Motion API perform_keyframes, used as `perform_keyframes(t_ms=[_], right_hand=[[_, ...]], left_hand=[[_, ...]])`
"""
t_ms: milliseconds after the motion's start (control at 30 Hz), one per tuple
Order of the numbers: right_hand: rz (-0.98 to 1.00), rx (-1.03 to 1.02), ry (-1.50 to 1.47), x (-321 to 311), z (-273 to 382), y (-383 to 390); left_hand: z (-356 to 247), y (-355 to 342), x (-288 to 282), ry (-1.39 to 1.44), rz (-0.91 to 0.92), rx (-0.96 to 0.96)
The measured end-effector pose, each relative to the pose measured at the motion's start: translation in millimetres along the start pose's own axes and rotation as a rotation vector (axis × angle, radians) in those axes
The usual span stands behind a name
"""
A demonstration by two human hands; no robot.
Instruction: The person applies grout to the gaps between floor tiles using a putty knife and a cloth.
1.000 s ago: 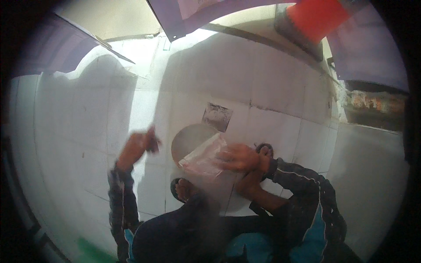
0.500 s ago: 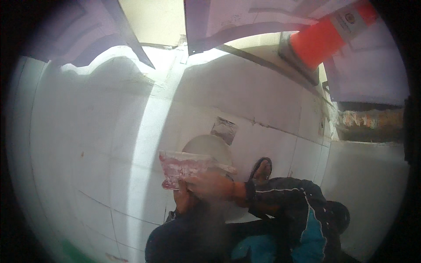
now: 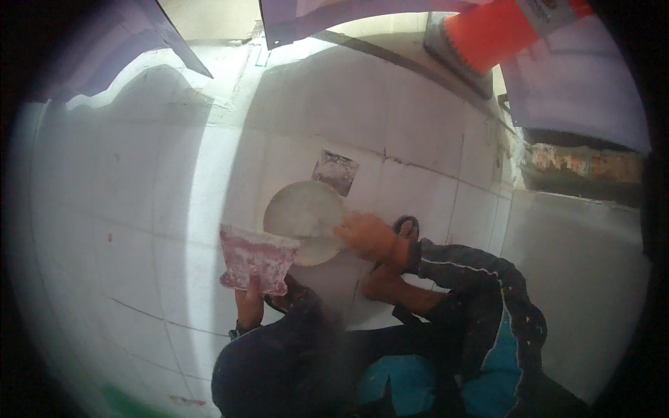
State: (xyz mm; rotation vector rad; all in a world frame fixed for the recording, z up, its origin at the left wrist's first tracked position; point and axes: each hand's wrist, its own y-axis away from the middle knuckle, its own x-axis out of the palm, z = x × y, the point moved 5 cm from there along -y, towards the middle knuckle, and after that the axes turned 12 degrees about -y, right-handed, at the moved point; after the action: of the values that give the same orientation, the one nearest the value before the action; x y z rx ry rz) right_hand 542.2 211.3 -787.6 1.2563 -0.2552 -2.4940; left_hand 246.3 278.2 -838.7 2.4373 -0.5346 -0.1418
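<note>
My left hand (image 3: 249,304) grips the lower edge of a flat, flared reddish board (image 3: 256,261) smeared with white paste, its thumb lying over the face. Just beyond the board on the floor stands a round pale tub (image 3: 286,202) with whitish stuff inside; the board's corner overlaps its near left rim. At the tub's right rim is my right hand (image 3: 373,237), fingers curled and somewhat blurred. Whatever those fingers hold cannot be made out. A dark square plate (image 3: 336,172) with whitish smears lies on the floor just behind the tub.
Pale floor tiles (image 3: 139,230) spread around me, crossed by a bright sunlit strip. An orange cone (image 3: 491,35) on a dark base stands at the far right, near hanging purplish sheets (image 3: 571,90). Rough brickwork (image 3: 585,161) shows at right. My sandalled foot (image 3: 406,226) is beside my right hand.
My right hand has left the reddish board and moved right to the tub's rim. My left hand still holds the board, now uncovering more of the tub. The whole view has shifted.
</note>
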Motion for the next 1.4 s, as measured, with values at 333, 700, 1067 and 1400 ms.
perform_keyframes(t_ms=[333, 700, 1067, 1400], right_hand=[[-0.138, 0.207, -0.062, -24, 3, 2], [0.041, 0.183, -1.088, -54, 1, 4], [0.064, 0.04, -1.016, -68, -11, -9], [0.065, 0.348, -0.88, -60, -55, 26]], left_hand=[[-22, -4, 4, -0.041, 0.083, 0.066], [-37, -43, 47, 0.058, 0.427, 0.048], [-94, -55, 66, -0.03, 0.635, -0.043], [-45, -62, 25, -0.047, 0.525, -0.106]])
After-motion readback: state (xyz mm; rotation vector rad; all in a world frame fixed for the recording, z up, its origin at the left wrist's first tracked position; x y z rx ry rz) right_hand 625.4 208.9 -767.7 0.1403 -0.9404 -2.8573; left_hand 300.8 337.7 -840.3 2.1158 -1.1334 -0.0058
